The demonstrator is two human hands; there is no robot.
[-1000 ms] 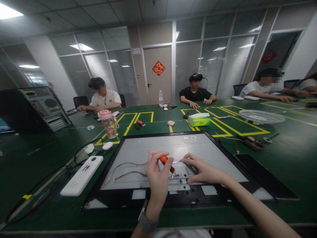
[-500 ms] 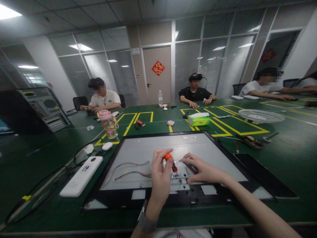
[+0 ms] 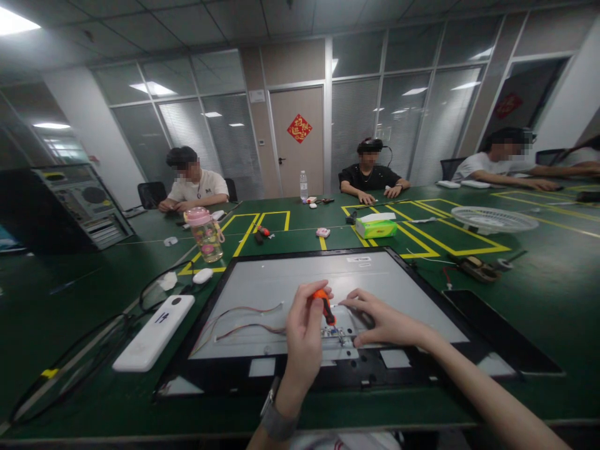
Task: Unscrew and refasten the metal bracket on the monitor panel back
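Observation:
In the head view, my left hand [image 3: 304, 331] is closed around the handle of an orange and black screwdriver [image 3: 324, 307]. The screwdriver tilts down to the right, its tip at a small metal bracket with a circuit board [image 3: 334, 333]. My right hand [image 3: 382, 320] has its fingers spread, thumb and forefinger apart, resting on the bracket's right side. Beneath both hands lies a large flat display panel [image 3: 262, 275] with a grey back and black frame. Thin coloured wires [image 3: 248, 326] run across the panel to the left of my left hand.
Left of the panel are a white power bank [image 3: 154, 334] marked 14, black cables [image 3: 70, 369] and a pink-lidded bottle [image 3: 205, 236]. A dark flat slab [image 3: 501, 331] lies at the right. Beyond are a tissue pack [image 3: 376, 226], a white round grille [image 3: 494, 219] and several seated people.
The screwdriver handle has turned slightly in my left hand, and its fingers have shifted a little around it. My right hand stays in place.

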